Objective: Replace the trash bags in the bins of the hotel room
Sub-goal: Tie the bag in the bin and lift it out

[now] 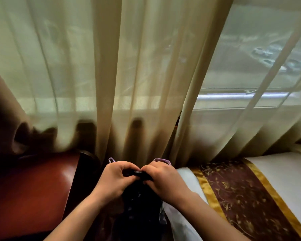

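A black trash bag [139, 207] hangs in front of me, low in the middle of the head view. Both hands pinch its gathered top edge together. My left hand [114, 180] grips the left side of that edge, and my right hand [163, 180] grips the right side; the fingertips nearly touch. Two pale purple handle loops stick up behind the hands, one loop [111, 160] at the left and one loop [162, 160] at the right. The bag's lower part is dark and hard to make out. No bin is visible.
A red-brown wooden table [33, 188] stands at the left. A bed with a white sheet and a maroon-and-gold runner [241, 197] lies at the right. Sheer beige curtains [129, 75] cover the window straight ahead, reaching down to the floor gap between table and bed.
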The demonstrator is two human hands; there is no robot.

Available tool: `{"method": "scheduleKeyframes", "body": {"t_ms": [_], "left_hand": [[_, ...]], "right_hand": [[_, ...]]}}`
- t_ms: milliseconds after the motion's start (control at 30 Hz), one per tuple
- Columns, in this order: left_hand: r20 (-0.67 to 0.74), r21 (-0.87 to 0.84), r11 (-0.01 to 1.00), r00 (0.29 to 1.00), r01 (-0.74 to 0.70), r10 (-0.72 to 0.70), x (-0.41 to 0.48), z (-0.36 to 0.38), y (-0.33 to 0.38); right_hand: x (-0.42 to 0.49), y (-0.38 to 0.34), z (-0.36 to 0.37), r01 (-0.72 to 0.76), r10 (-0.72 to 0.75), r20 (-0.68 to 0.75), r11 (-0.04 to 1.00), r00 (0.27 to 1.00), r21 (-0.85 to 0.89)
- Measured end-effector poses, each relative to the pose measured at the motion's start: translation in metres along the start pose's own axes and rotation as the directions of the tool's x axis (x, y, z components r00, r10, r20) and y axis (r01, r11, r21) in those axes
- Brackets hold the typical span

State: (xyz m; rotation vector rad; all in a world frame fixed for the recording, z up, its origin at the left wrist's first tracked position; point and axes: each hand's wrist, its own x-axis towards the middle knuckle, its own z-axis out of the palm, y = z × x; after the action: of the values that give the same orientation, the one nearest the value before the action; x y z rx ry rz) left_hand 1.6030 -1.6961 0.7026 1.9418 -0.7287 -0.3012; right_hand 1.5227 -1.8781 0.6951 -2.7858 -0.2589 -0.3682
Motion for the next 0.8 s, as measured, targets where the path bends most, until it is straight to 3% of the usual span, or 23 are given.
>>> {"method": "scheduleKeyframes", "body": {"t_ms": [233, 367, 467, 667, 800], "left_hand": [[0.096, -0.051, 0.992, 0.988, -0.119, 0.124, 0.009, -0.007, 0.036], [0.237, -0.107, 0.975, 0.947, -0.197, 0.217, 0.011, -0.011, 0.041], [0.335, -0.139, 0.954, 0.894, -0.265, 0.297, 0.005, -0.013, 0.046], [0.536, -0.218, 0.858, 0.677, -0.466, 0.504, -0.029, -0.013, 0.077], [0.623, -0.198, 0.675, 0.44, -0.711, 0.647, -0.062, 0.0, 0.096]], "right_hand": [[-0.018, -0.03, -0.041, -0.176, 0.122, -0.228, 0.956, 0.966, -0.235], [-0.036, -0.058, -0.042, -0.351, 0.282, -0.292, 0.911, 0.914, -0.218], [-0.054, -0.091, -0.047, -0.517, 0.46, -0.306, 0.845, 0.834, -0.139], [-0.101, -0.167, -0.066, -0.793, 0.727, -0.362, 0.607, 0.584, -0.06], [-0.138, -0.21, -0.086, -0.891, 0.809, -0.394, 0.449, 0.435, -0.062]]}}
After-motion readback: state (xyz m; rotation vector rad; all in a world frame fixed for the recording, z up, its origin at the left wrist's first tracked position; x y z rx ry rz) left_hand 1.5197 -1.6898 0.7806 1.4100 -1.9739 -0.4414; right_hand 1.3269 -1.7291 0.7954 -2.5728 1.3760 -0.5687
